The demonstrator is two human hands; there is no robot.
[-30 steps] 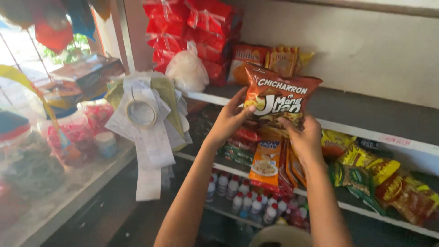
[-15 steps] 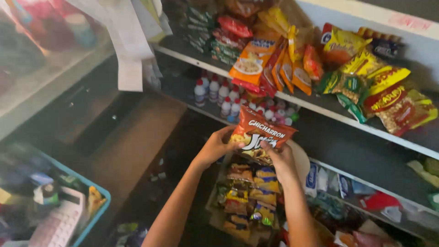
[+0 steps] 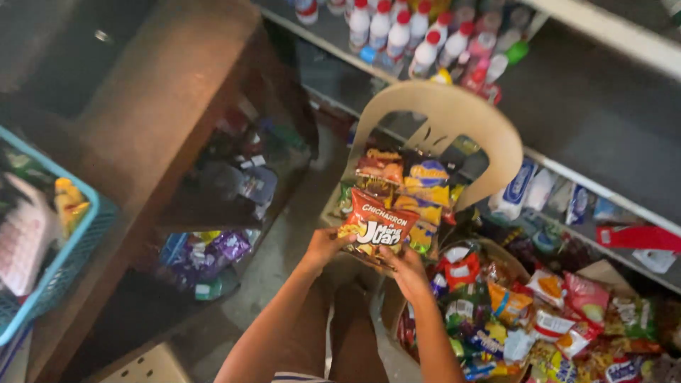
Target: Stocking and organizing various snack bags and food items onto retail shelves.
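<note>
**Holding a chip bag over a loaded chair**

Gripping a red-orange snack bag [image 3: 376,227] w/ both hands, a person stands over a beige plastic chair [image 3: 454,113] in a cramped shop aisle. Left hand [image 3: 325,247] pinches the bag's lower left corner, thumb on the front, fingers curled behind. Right hand [image 3: 406,266] clamps the bottom right edge from below, fingers closed on the foil. Bag is face-up, tilted slightly, just above the chair seat and overlapping a stack of similar snack packs [image 3: 401,181] piled on it, orange, yellow and brown.

At right of the chair, a box of assorted small packets [image 3: 525,319], red, yellow, green, sits on the floor near the person's right forearm. Behind the chair back, a low shelf [image 3: 603,106] carries white bottles w/ red caps [image 3: 404,32] in a row; below it, more wrapped goods, blurred. At left, a brown wooden counter [image 3: 163,106] w/ purple wrappers [image 3: 206,252] in its lower bay, and a blue plastic basket [image 3: 67,248] at the frame edge. Person's legs show at bottom centre on the concrete floor [image 3: 277,262].
</note>
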